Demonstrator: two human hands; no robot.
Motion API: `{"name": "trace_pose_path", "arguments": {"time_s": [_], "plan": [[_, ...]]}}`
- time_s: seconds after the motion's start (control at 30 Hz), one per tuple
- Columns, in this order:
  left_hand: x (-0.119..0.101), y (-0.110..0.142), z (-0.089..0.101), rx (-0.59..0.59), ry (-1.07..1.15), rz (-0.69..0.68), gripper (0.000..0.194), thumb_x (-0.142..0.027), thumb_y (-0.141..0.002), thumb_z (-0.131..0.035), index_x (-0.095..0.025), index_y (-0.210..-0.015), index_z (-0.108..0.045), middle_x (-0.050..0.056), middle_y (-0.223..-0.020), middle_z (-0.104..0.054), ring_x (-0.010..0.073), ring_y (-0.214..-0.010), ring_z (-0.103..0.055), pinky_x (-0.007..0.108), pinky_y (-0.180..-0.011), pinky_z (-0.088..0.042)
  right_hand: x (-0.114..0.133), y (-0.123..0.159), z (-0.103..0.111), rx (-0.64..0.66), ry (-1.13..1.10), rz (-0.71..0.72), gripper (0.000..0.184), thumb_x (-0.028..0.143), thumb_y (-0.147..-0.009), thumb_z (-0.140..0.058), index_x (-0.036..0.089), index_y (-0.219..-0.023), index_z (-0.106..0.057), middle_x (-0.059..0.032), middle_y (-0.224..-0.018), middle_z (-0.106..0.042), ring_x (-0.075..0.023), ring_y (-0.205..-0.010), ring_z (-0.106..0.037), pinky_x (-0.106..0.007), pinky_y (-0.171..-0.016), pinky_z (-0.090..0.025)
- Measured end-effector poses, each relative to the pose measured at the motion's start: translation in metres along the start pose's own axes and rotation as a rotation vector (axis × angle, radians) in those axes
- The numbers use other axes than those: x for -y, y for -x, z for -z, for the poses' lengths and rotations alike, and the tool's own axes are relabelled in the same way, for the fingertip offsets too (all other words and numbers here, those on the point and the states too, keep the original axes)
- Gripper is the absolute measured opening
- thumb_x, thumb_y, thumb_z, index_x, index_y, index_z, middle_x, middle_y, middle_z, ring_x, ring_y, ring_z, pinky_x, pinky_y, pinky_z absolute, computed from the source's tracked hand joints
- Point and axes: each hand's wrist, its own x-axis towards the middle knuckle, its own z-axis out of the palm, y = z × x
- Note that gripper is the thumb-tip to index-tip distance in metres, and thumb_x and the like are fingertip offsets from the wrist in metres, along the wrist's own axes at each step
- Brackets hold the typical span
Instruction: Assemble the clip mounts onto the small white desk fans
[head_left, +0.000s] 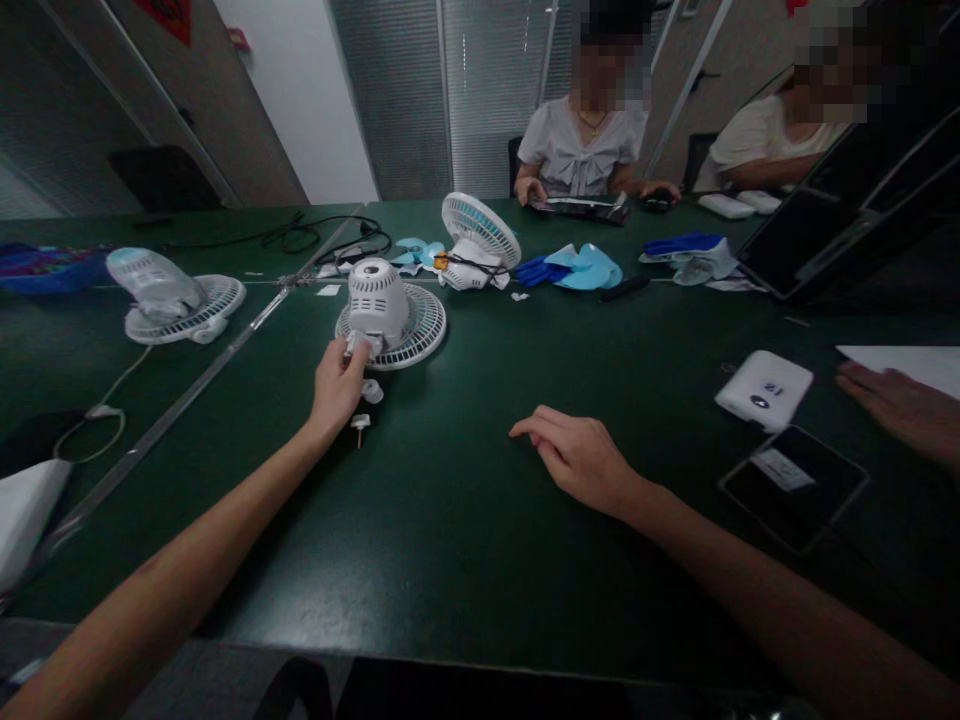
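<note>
A small white fan motor housing (377,296) stands on its round white grille (416,330) on the dark green table (465,540). My left hand (339,385) reaches to the base of the housing, fingers closed on a small white part there. Beside that hand lie a small white knob (372,391) and a white screw-like piece (361,424). My right hand (581,458) rests on the table to the right, fingers loosely curled and apart, holding nothing.
Two more small fans (169,295) (480,240) lie further back, with blue fan blades (585,268) and black cables (315,235). A white device (763,389) and a dark phone (795,485) lie at right, near another person's hand (904,408). Two people sit across.
</note>
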Motion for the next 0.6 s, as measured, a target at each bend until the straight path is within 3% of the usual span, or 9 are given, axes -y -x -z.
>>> {"name": "trace_pose_path", "arguments": {"time_s": [0.17,0.33,0.43,0.6], "plan": [[-0.029,0.038,-0.018,0.07,0.139,0.013,0.032,-0.048,-0.099,-0.055,-0.017,-0.1,-0.062,0.003,-0.087,-0.059,0.0177,-0.076,-0.055,0.027,-0.066,-0.042,0.008,0.001,-0.001,-0.019,0.021,0.08,0.038,0.01,-0.097,-0.047,0.023,-0.13,-0.06,-0.003,-0.111,-0.065,-0.0124,-0.08,-0.06,-0.027,-0.065,-0.043],[-0.067,0.083,-0.044,0.192,0.275,-0.017,0.026,-0.041,-0.101,-0.056,-0.018,-0.089,-0.054,0.002,-0.085,-0.054,0.0167,-0.077,-0.052,0.027,-0.07,-0.042,0.035,0.007,-0.008,-0.03,0.115,0.368,0.042,0.014,-0.098,-0.047,0.019,-0.139,-0.054,-0.0074,-0.123,-0.066,-0.0188,-0.1,-0.064,-0.032,-0.075,-0.049],[-0.092,0.107,-0.06,0.301,0.338,-0.041,0.024,-0.038,-0.104,-0.052,-0.019,-0.09,-0.053,0.002,-0.09,-0.054,0.0171,-0.083,-0.053,0.028,-0.076,-0.043,0.049,0.01,-0.012,0.026,0.212,0.498,0.044,0.019,-0.097,-0.051,0.018,-0.141,-0.053,-0.0089,-0.126,-0.066,-0.0212,-0.099,-0.064,-0.034,-0.071,-0.051],[-0.12,0.129,-0.077,0.488,0.365,-0.122,0.022,-0.037,-0.105,-0.05,-0.019,-0.094,-0.057,0.004,-0.098,-0.056,0.0189,-0.092,-0.054,0.031,-0.085,-0.044,0.054,0.013,-0.019,-0.035,0.326,0.54,0.028,0.022,-0.096,-0.056,0.015,-0.122,-0.064,-0.0087,-0.108,-0.071,-0.0245,-0.097,-0.064,-0.037,-0.075,-0.052]]}}
